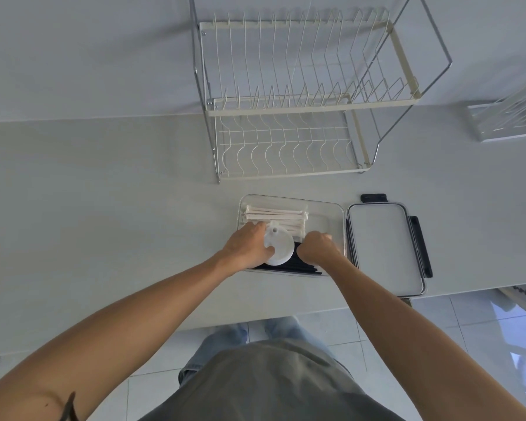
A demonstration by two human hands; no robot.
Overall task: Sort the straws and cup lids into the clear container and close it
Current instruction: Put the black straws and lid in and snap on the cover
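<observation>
The clear container (331, 208) stands on the counter in front of me. White straws (274, 215) lie along its far side and black straws (289, 265) along its near side. My left hand (246, 247) grips a stack of white cup lids (281, 247) over the container's left half. Just right of the lids, my right hand (318, 247) is inside the container with its fingers curled; what it holds is hidden. The container's lid (383, 247), with black clasps, lies flat to the right of the container.
A two-tier wire dish rack (292, 117) stands behind the container. Another small rack (507, 117) sits at the far right. The counter's front edge runs just below the container, with tiled floor beyond it.
</observation>
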